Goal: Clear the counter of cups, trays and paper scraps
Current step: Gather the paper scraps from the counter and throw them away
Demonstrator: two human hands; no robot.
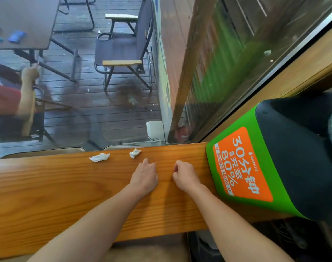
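Hands rest on the wooden surface [48, 190]: left hand [144, 176] and right hand [184, 175] both curled, holding nothing visible. Two paper scraps [99, 157] [135, 153] lie at eleven o'clock of the left hand.

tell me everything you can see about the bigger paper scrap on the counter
The bigger paper scrap is a crumpled white wad, tissue-like, stretched sideways, lying loose on the wooden counter near its far edge by the window. Nothing else touches it. It sits left of the smaller scrap, beyond the left hand.
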